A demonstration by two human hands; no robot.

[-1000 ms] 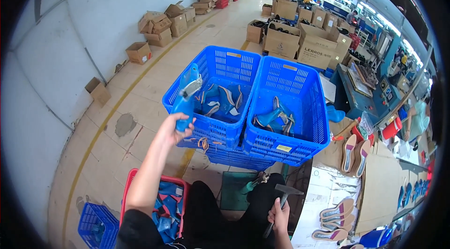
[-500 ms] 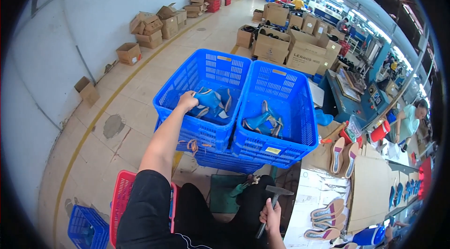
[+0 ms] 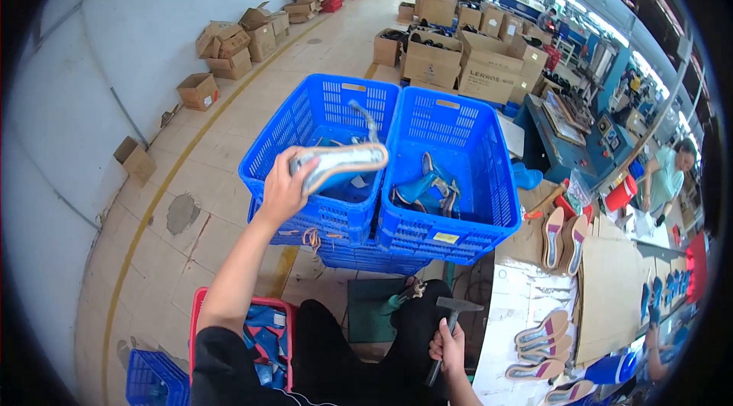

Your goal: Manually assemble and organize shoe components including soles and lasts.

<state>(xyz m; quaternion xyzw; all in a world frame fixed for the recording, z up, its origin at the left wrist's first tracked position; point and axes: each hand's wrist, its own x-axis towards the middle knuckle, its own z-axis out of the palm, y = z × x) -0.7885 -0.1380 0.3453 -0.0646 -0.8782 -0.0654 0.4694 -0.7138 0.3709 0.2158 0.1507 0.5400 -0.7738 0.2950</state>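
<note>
My left hand point(image 3: 284, 190) is closed on an unfinished shoe point(image 3: 347, 160), raised over the near rim of the left blue crate point(image 3: 359, 232). The shoe's pale underside faces up, and a thin strap sticks out past it. Parts of other blue pieces show inside that crate, half covered by the shoe. Low over my right thigh, my right hand point(image 3: 447, 349) grips a hammer point(image 3: 458, 304) by its handle, head upward. The right blue crate point(image 3: 500, 165) stands alongside with several blue shoe uppers point(image 3: 418, 190) at its bottom.
A white-covered bench point(image 3: 500, 329) at my right bears several soles point(image 3: 551, 333) and cardboard point(image 3: 611, 307). By my left leg stands a red basket point(image 3: 200, 314) with blue pieces. Cardboard boxes point(image 3: 431, 62) stand beyond the crates. A person point(image 3: 664, 177) is at the far right.
My left hand has lifted the shoe up out of the left crate, toward me, and turned its underside into view. My right hand still holds the hammer. The view has shifted slightly.
</note>
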